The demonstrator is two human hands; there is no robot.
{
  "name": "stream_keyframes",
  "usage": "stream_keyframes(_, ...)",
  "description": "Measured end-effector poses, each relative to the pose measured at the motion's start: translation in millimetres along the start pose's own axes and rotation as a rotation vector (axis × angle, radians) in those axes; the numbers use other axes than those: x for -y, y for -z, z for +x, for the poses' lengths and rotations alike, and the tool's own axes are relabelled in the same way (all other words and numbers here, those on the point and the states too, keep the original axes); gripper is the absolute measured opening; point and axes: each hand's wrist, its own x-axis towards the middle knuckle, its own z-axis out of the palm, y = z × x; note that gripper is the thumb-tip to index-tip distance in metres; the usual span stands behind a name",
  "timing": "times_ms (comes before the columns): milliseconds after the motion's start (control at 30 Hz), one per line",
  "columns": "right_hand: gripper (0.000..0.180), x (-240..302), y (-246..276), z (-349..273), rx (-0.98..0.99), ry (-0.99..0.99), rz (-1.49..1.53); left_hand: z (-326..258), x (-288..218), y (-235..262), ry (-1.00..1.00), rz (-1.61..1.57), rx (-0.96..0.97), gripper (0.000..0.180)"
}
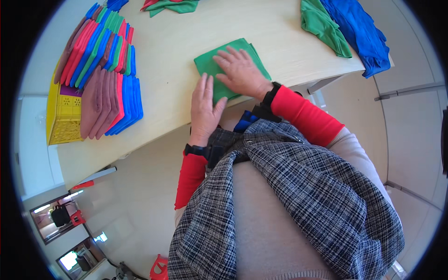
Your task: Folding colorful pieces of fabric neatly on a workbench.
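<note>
A folded green cloth [212, 60] lies flat on the pale wooden table [177, 37] near its front edge. My right hand [240, 70] presses down on top of it, fingers spread and pointing left. My left hand [204, 105] lies flat with fingers together on the cloth's near left corner, right at the table edge. Neither hand grips anything. Both sleeves are red, with a dark band at each wrist.
Rows of folded cloths [100, 51] in mauve, pink, blue and green lie at the table's left, beside a yellow crate [63, 114]. Loose green [322, 25] and blue cloths [359, 32] hang at the right edge. More unfolded cloths [170, 5] lie at the far side.
</note>
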Motion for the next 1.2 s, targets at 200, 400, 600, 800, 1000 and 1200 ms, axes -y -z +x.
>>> stream_keyframes(200,0.057,24.9,-13.9,-9.7,0.034,0.086,0.025,-9.9,-1.7,-10.5,-0.055,0.164,0.009,0.064)
stream_keyframes(400,0.057,4.6,-9.0,-16.4,-0.005,0.057,-0.013,-12.7,-2.9,-7.4,-0.068,0.298,0.07,0.063)
stream_keyframes(600,0.056,-16.2,-3.6,-24.4,-0.026,0.003,-0.065,-14.0,-5.2,-7.3,-0.081,0.319,0.073,0.063)
stream_keyframes(800,0.055,-41.9,8.3,-37.7,-0.009,-0.109,-0.055,-15.1,-8.7,-3.8,-0.068,0.278,0.039,0.059)
stream_keyframes(1000,0.054,-37.4,27.0,-21.6,0.013,-0.05,-0.226,11.4,0.1,4.1,-0.041,0.135,-0.071,0.053)
stream_keyframes(1200,0.053,-7.2,-12.2,21.1,-0.091,0.057,0.046,64.0,29.2,-28.9,-0.025,0.393,-0.059,0.05)
